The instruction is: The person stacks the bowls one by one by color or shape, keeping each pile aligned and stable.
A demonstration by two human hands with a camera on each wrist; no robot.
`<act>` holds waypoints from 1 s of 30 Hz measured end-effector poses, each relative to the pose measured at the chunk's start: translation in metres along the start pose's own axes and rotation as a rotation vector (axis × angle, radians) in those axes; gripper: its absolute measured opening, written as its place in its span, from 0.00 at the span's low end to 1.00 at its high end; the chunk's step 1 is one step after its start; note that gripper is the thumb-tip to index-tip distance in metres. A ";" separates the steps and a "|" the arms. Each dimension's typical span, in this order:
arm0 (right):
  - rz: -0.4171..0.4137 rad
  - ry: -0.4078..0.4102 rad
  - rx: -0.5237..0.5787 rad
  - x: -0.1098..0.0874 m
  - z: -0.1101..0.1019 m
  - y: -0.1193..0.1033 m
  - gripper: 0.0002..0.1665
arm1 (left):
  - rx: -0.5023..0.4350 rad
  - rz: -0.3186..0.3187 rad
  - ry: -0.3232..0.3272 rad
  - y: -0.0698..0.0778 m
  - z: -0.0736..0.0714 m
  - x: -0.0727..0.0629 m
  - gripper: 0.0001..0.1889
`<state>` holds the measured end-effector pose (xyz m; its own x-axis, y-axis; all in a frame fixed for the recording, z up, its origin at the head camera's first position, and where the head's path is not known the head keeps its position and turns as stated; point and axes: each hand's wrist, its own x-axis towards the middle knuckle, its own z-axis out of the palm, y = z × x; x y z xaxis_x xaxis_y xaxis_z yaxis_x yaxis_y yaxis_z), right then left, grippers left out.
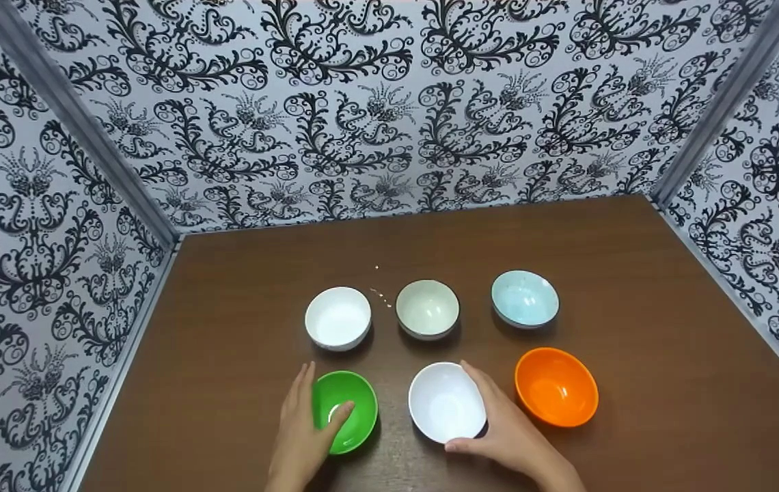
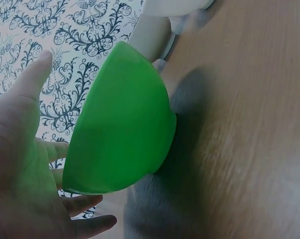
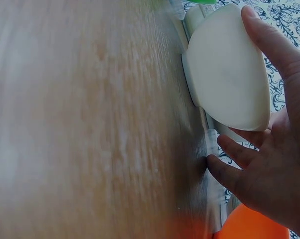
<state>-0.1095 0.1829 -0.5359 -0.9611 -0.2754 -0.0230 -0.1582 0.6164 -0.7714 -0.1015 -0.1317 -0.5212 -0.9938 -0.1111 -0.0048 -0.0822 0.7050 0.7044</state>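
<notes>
A green bowl (image 1: 360, 430) sits upright on the table with my left hand (image 1: 302, 427) at its left side. The fingers stretch along its outer side and the thumb extends over the bowl in the head view. In the left wrist view the thumb stands apart from the green bowl (image 2: 121, 124). A white bowl (image 1: 445, 403) stands right of it. My right hand (image 1: 509, 427) spans its right side, thumb near the front rim and fingers at the far rim. In the right wrist view, the thumb appears to touch the white bowl's (image 3: 227, 69) rim; the other fingers are spread and loosely extended.
An orange bowl (image 1: 557, 387) stands right of my right hand. Behind are a second white bowl (image 1: 338, 318), a pale green bowl (image 1: 428, 309) and a light blue bowl (image 1: 525, 298). Small white specks lie on the brown table (image 1: 239, 355); patterned walls (image 1: 389, 137) surround it.
</notes>
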 end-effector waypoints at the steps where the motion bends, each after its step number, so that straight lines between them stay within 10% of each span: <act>1: 0.003 0.000 0.001 0.000 0.000 0.000 0.73 | -0.011 -0.001 -0.001 -0.001 0.001 0.000 0.48; 30: 0.014 -0.004 0.004 0.000 0.000 0.000 0.73 | -0.481 -0.156 0.066 -0.006 -0.002 -0.008 0.33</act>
<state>-0.1097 0.1830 -0.5363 -0.9622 -0.2698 -0.0361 -0.1440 0.6173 -0.7735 -0.0925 -0.1367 -0.5237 -0.9643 -0.2442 -0.1025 -0.1705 0.2762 0.9459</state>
